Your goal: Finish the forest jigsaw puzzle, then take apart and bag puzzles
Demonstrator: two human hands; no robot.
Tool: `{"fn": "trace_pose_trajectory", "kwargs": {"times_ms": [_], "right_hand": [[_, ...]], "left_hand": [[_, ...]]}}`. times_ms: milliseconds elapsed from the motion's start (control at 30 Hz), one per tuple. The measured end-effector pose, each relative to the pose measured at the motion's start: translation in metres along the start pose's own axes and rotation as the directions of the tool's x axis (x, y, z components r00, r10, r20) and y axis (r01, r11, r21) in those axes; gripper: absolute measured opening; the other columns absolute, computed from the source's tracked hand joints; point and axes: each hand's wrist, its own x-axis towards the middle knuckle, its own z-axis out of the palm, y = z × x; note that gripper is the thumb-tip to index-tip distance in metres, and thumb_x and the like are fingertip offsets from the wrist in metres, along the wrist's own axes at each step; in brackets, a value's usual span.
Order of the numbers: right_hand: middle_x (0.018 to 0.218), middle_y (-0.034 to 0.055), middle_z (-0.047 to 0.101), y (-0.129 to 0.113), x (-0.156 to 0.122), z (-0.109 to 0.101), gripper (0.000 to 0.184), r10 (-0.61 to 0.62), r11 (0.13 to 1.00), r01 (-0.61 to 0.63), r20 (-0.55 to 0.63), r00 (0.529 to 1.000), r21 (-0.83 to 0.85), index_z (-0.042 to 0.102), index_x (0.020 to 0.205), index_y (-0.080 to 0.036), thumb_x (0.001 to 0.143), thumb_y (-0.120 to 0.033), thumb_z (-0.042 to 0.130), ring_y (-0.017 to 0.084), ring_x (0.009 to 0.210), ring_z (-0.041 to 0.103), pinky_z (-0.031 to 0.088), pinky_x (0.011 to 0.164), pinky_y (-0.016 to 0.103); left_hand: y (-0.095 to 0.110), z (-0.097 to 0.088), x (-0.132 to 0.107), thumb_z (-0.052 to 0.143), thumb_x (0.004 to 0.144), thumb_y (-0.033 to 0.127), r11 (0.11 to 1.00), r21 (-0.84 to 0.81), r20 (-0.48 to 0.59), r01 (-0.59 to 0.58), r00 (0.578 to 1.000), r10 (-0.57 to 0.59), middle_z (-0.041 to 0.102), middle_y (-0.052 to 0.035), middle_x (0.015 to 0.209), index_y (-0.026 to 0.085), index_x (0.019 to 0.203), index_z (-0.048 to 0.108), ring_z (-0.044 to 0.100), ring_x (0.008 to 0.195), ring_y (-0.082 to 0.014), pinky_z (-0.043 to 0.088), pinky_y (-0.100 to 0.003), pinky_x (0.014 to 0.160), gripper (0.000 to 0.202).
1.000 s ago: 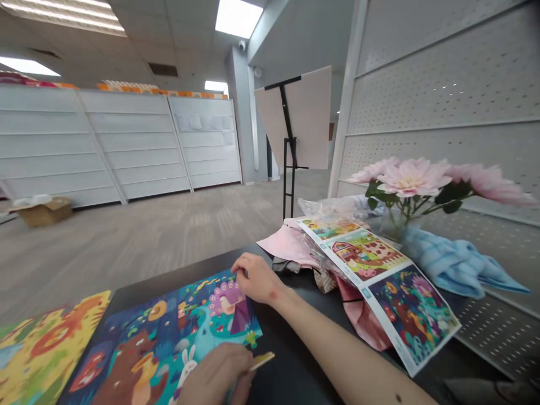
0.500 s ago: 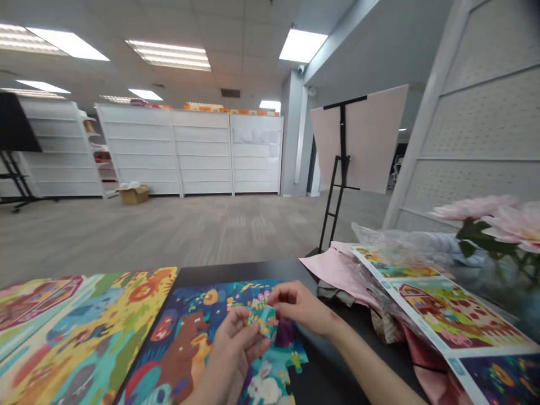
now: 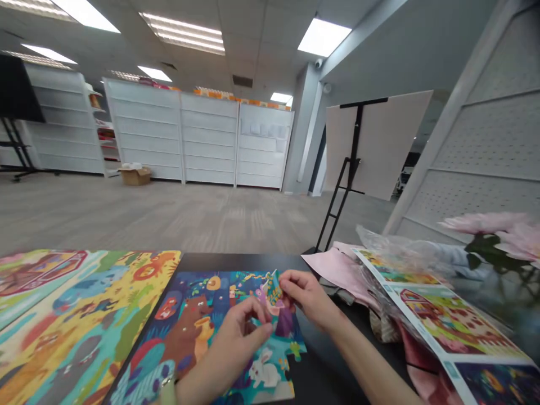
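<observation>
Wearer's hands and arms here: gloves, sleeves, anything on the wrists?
Both bare: no gloves, no sleeves in view. Left hand has a pale green band at the wrist, cut by the frame edge; right hand and forearm wear nothing visible.

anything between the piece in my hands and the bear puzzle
Nothing visible does. The puzzle piece, pinched by the left hand and right hand, hangs just above the bear puzzle.

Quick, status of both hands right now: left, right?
Left hand: fingers closed on the puzzle piece.
Right hand: fingers pinching the same puzzle piece.
</observation>
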Motion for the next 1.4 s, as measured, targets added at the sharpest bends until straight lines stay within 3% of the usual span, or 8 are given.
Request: {"fn": "trace_pose_trajectory", "kwargs": {"times_ms": [100, 200, 333, 467, 700, 900, 1100, 1400], "right_hand": [[0.063, -0.0047, 0.056, -0.011, -0.007, -0.016, 0.041, 0.058, 0.988, -0.054, 0.024, 0.998, -0.146, 0.065, 0.086, -0.018, 0.081, -0.058, 0.071, 0.009, 0.051, 0.047, 0.036, 0.049, 0.022], [0.067, -0.0016, 0.060, -0.012, -0.035, -0.027, 0.031, 0.105, 0.898, -0.092, 0.006, 0.994, -0.430, 0.072, 0.088, -0.017, 0.088, -0.046, 0.063, 0.012, 0.058, 0.050, 0.038, 0.054, 0.024], [0.085, 0.0041, 0.072, 0.006, -0.087, -0.019, 0.028, 0.029, 0.744, -0.117, -0.143, 0.989, -0.658, 0.076, 0.091, -0.019, 0.093, -0.035, 0.053, 0.020, 0.079, 0.061, 0.045, 0.073, 0.030], [0.084, 0.0036, 0.071, 0.023, -0.111, 0.004, 0.028, -0.008, 0.754, -0.168, -0.264, 0.964, -0.635, 0.072, 0.093, -0.020, 0.096, -0.039, 0.052, 0.021, 0.078, 0.064, 0.046, 0.070, 0.030], [0.090, 0.0052, 0.066, 0.024, -0.108, 0.025, 0.020, -0.137, 0.622, -0.107, -0.243, 0.960, -0.776, 0.072, 0.091, -0.020, 0.095, -0.027, 0.053, 0.021, 0.084, 0.064, 0.048, 0.078, 0.032], [0.093, 0.0057, 0.064, 0.023, -0.119, 0.029, 0.017, -0.208, 0.588, -0.070, -0.234, 0.950, -0.806, 0.065, 0.089, -0.020, 0.095, -0.024, 0.050, 0.021, 0.090, 0.063, 0.050, 0.083, 0.033], [0.119, 0.0098, 0.066, 0.027, -0.137, 0.030, 0.025, -0.241, 0.532, -0.053, -0.212, 0.947, -0.845, 0.070, 0.112, -0.026, 0.089, -0.027, 0.060, 0.027, 0.114, 0.061, 0.047, 0.104, 0.044], [0.134, 0.0139, 0.064, 0.030, -0.144, 0.029, 0.035, -0.233, 0.437, -0.044, -0.160, 0.959, -0.898, 0.072, 0.124, -0.028, 0.093, -0.035, 0.057, 0.032, 0.126, 0.058, 0.048, 0.106, 0.051]], "left_hand": [[0.015, -0.005, -0.010, 0.065, 0.074, 0.017, 0.811, 0.531, 0.301, -0.244, 0.950, 0.088, 0.063, -0.0042, 0.100, 0.023, 0.091, 0.059, 0.055, 0.097, -0.0244, 0.043, -0.037, 0.089, 0.019], [0.025, -0.006, -0.018, 0.065, 0.073, 0.019, 0.668, 0.680, 0.402, -0.304, 0.916, 0.008, 0.062, -0.0081, 0.116, 0.024, 0.108, 0.060, 0.054, 0.109, -0.0312, 0.041, -0.044, 0.098, 0.036], [0.025, -0.009, -0.021, 0.064, 0.078, 0.023, 0.687, 0.629, 0.502, -0.363, 0.865, -0.002, 0.056, -0.0089, 0.137, 0.027, 0.131, 0.055, 0.050, 0.126, -0.0334, 0.036, -0.045, 0.111, 0.054], [0.025, -0.011, -0.020, 0.060, 0.079, 0.019, 0.656, 0.595, 0.592, -0.465, 0.805, 0.035, 0.054, -0.0088, 0.143, 0.032, 0.140, 0.051, 0.045, 0.133, -0.0358, 0.032, -0.052, 0.116, 0.063], [0.023, -0.013, -0.024, 0.060, 0.082, 0.020, 0.642, 0.566, 0.596, -0.516, 0.795, 0.113, 0.057, -0.0093, 0.140, 0.033, 0.128, 0.065, 0.048, 0.133, -0.0362, 0.032, -0.056, 0.116, 0.048], [0.022, -0.015, -0.025, 0.060, 0.083, 0.019, 0.633, 0.569, 0.608, -0.526, 0.786, 0.107, 0.058, -0.0084, 0.141, 0.038, 0.128, 0.067, 0.049, 0.133, -0.0368, 0.033, -0.058, 0.115, 0.049], [0.022, -0.015, -0.027, 0.059, 0.087, 0.022, 0.610, 0.578, 0.615, -0.542, 0.781, 0.111, 0.057, -0.0070, 0.141, 0.038, 0.129, 0.065, 0.049, 0.133, -0.0348, 0.034, -0.056, 0.114, 0.045], [0.023, -0.014, -0.026, 0.059, 0.087, 0.025, 0.626, 0.571, 0.633, -0.531, 0.771, 0.078, 0.054, -0.0075, 0.145, 0.037, 0.128, 0.065, 0.046, 0.136, -0.0354, 0.031, -0.058, 0.116, 0.042]]}}
